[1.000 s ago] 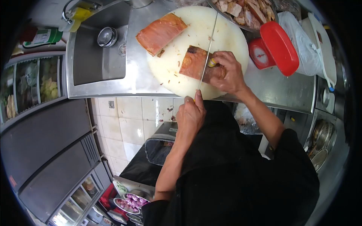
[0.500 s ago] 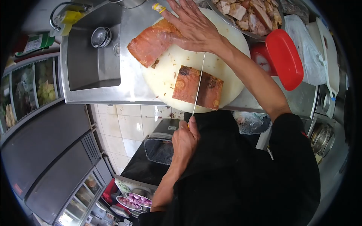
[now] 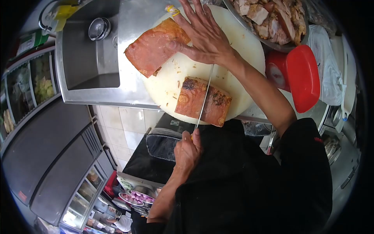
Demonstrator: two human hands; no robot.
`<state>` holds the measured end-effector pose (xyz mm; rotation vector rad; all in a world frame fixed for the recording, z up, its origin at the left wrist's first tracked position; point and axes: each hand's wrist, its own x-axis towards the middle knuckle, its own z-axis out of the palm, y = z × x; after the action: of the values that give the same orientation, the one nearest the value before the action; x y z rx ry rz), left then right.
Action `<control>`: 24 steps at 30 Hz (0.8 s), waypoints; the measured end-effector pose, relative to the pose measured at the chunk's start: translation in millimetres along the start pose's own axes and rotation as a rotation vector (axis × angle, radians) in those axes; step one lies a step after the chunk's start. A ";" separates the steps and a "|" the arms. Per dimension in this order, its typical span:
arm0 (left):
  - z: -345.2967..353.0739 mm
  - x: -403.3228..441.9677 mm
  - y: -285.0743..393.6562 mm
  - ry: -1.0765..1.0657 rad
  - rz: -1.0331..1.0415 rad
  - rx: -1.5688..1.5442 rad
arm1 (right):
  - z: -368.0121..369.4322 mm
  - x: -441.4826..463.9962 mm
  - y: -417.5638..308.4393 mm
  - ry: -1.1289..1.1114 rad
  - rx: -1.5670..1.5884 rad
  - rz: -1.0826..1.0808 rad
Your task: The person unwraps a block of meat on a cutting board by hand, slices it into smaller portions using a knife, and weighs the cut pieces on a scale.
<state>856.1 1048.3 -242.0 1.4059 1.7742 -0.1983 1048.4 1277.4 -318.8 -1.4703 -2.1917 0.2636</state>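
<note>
Head view: The left hand has its fingers closed around the handle of a knife. The blade lies across the near meat slab, which sits on the round cutting board. The right hand is open, fingers spread; its thumb overlaps the far meat slab, also on the board. Contact cannot be confirmed.

Containers: The metal bowl, beside the board, holds chopped meat. The sink contains a round metal strainer. Below the counter stands a lined bin; its contents cannot be determined. Farther back, a bowl holds purple produce.
</note>
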 end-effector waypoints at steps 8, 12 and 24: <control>15.0 15.6 -6.3 0.072 0.049 -0.002 | 11.3 0.4 4.4 0.033 0.074 0.019; 21.4 14.2 -7.1 0.158 0.086 0.007 | 17.1 0.7 3.5 0.123 -0.078 0.008; 20.6 -12.8 -22.9 0.117 0.048 -0.009 | 34.8 -21.2 -10.5 0.141 -0.026 0.073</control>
<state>847.0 1018.7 -254.5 1.4784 1.8312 -0.0847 1029.2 1257.5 -350.5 -1.5367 -2.0402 0.1518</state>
